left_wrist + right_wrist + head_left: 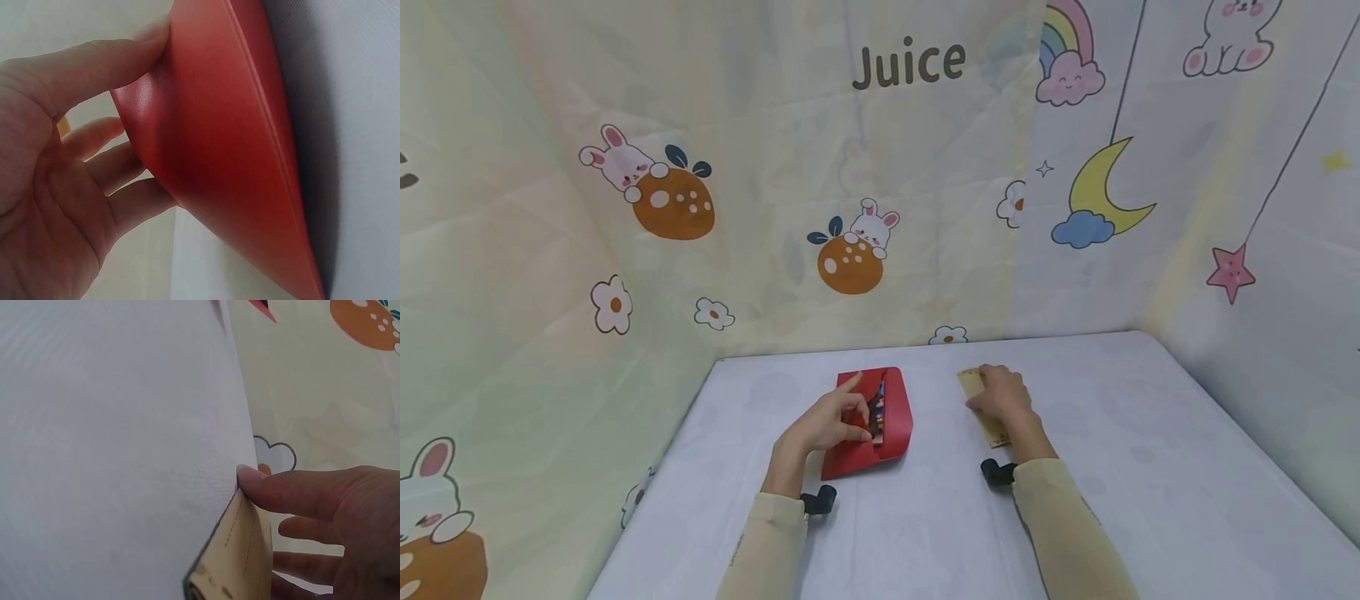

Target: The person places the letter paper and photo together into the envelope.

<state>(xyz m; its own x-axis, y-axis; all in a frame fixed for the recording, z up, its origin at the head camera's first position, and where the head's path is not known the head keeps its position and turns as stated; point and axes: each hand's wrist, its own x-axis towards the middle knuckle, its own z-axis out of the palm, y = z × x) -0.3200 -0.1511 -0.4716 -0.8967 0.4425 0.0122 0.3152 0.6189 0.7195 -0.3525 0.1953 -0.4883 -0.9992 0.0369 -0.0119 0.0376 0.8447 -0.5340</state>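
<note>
A red envelope [898, 421] lies on the table, its mouth spread and a dark, multicoloured printed piece [877, 412] showing inside. My left hand [823, 423] pinches the envelope's edge; in the left wrist view the thumb [134, 53] presses one face while the other fingers sit behind the bowed red sheet. To the right, my right hand [1006, 393] grips a tan folded card [996, 432] by its sides. The right wrist view shows the card [240, 550] with dashed lines, brown marks and a dark edge, the thumb along its near border. The printed piece's kind is unclear.
A white cloth covers the table [940, 533]. Behind it hangs a pale curtain [760, 275] with rabbits, oranges and flowers; similar sheets enclose both sides. A black wrist camera [820, 500] is on the left wrist, another [997, 472] on the right.
</note>
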